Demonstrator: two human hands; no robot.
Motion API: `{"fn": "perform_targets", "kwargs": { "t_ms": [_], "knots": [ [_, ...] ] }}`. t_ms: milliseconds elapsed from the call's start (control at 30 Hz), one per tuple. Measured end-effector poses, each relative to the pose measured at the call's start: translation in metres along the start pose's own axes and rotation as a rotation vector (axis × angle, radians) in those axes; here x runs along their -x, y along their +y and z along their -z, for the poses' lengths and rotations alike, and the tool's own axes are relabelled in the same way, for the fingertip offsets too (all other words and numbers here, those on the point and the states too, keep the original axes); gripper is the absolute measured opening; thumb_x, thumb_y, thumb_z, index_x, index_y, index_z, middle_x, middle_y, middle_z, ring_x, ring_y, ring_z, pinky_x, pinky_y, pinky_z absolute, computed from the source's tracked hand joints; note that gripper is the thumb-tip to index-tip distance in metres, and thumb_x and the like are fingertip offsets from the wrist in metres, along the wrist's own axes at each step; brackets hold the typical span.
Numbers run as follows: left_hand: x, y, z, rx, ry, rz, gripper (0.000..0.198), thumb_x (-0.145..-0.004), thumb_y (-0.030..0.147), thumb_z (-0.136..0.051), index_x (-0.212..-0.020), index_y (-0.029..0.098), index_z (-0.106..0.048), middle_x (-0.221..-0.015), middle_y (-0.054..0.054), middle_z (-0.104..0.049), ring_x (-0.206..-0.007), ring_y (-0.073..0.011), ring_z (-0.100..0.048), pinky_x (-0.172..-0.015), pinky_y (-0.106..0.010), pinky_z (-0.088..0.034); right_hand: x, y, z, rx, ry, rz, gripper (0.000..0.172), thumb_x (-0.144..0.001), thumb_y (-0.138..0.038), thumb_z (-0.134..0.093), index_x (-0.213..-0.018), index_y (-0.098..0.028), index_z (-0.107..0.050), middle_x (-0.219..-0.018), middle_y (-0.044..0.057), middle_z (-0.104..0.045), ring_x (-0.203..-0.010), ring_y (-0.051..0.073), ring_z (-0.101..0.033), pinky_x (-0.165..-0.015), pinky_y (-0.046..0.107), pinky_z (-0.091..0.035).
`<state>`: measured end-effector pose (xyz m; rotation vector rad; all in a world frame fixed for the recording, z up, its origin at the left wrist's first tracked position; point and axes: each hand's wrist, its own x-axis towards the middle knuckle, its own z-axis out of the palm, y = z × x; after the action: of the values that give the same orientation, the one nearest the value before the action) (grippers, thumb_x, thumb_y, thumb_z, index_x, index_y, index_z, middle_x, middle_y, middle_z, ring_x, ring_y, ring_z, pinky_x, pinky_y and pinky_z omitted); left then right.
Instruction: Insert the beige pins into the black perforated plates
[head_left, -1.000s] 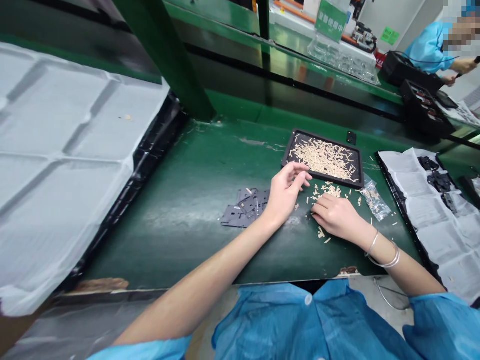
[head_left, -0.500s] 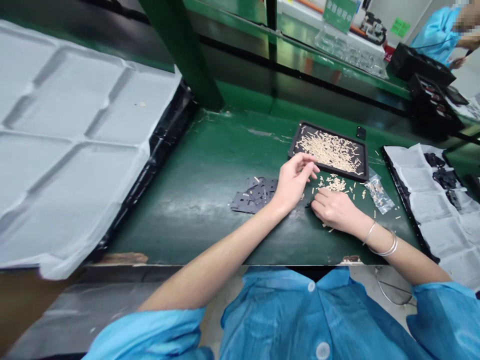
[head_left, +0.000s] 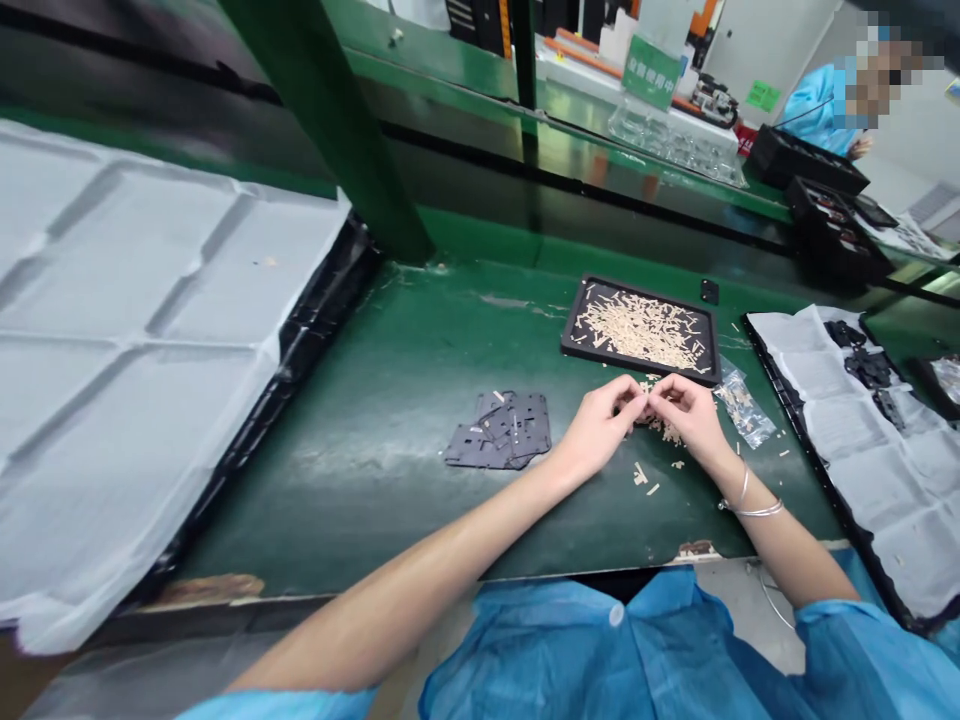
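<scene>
My left hand (head_left: 606, 422) and my right hand (head_left: 691, 412) meet fingertip to fingertip above a loose pile of small beige strips (head_left: 663, 430). The fingers of both are pinched together; whatever lies between them is too small to make out. Just behind them is a black tray (head_left: 574, 342) holding many beige strips (head_left: 637, 325). Several flat dark plates (head_left: 501, 432) overlap on the green table, left of my left hand, with a few pale strips on them. To the right of the tray lies a clear plastic bag (head_left: 744, 405) with small pieces inside.
A large white-lined tray (head_left: 135, 340) fills the left side. Another white-lined tray (head_left: 840, 400) with black parts stands at the right. A green post (head_left: 337, 130) rises behind the table (head_left: 345, 500). Across the rail, a person in blue (head_left: 817, 105) is near black boxes (head_left: 806, 158).
My hands have come together over the strip pile, with my left fingers now pinched. The view has shifted, so the scene sits lower and slightly left.
</scene>
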<state>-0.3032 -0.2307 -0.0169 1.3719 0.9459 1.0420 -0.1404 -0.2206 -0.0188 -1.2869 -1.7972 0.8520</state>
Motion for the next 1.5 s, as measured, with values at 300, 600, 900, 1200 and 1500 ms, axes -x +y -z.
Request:
{"fn": "perform_targets", "kwargs": {
  "t_ms": [300, 600, 900, 1200, 1500],
  "knots": [
    [0.000, -0.001, 0.001, -0.144, -0.014, -0.023, 0.018, -0.087, 0.029, -0.048, -0.074, 0.018, -0.051, -0.065, 0.002, -0.053, -0.059, -0.0121, -0.046, -0.057, -0.024, -0.037, 0.009, -0.007, -0.005, 0.084, 0.149, 0.072, 0.012, -0.083, -0.027, -0.063, -0.076, -0.018, -0.066, -0.070, 0.002, -0.067, -0.059, 0.013, -0.055, -0.058, 0.027, -0.046],
    [0.001, -0.002, 0.004, -0.416, -0.037, -0.040, 0.015, -0.084, 0.017, -0.050, -0.069, 0.018, -0.050, -0.061, 0.003, -0.047, -0.059, -0.0129, -0.040, -0.062, -0.026, -0.028, 0.009, -0.004, -0.002, 0.431, 0.116, 0.521, 0.016, -0.090, -0.015, -0.056, -0.077, -0.017, -0.066, -0.073, 0.005, -0.072, -0.067, 0.016, -0.060, -0.066, 0.030, -0.050],
    [-0.001, 0.000, 0.008, -0.329, -0.123, 0.039, 0.016, -0.083, 0.020, -0.050, -0.068, 0.017, -0.048, -0.061, 0.003, -0.048, -0.058, -0.0113, -0.042, -0.058, -0.024, -0.033, 0.009, -0.006, -0.006, 0.469, 0.139, 0.515, 0.016, -0.085, -0.011, -0.055, -0.072, -0.019, -0.061, -0.068, 0.003, -0.069, -0.065, 0.015, -0.060, -0.064, 0.028, -0.050],
    [-0.002, -0.002, 0.006, 0.164, -0.079, 0.213, 0.018, -0.081, 0.032, -0.060, -0.075, 0.016, -0.053, -0.058, 0.002, -0.055, -0.045, -0.0060, -0.041, -0.046, -0.020, -0.029, 0.009, 0.002, 0.011, 0.538, 0.316, 0.447, 0.015, -0.086, -0.009, -0.055, -0.079, -0.017, -0.065, -0.073, 0.005, -0.070, -0.071, 0.017, -0.063, -0.066, 0.030, -0.052],
    [-0.006, -0.008, 0.003, 0.113, -0.078, 0.180, 0.014, -0.079, 0.028, -0.058, -0.079, 0.015, -0.058, -0.057, 0.003, -0.054, -0.044, -0.0061, -0.039, -0.045, -0.020, -0.030, 0.015, -0.006, 0.004, 0.653, 0.247, 0.719, 0.009, -0.087, -0.011, -0.062, -0.087, -0.015, -0.070, -0.081, 0.007, -0.074, -0.075, 0.017, -0.060, -0.062, 0.029, -0.052]
  ]
}}
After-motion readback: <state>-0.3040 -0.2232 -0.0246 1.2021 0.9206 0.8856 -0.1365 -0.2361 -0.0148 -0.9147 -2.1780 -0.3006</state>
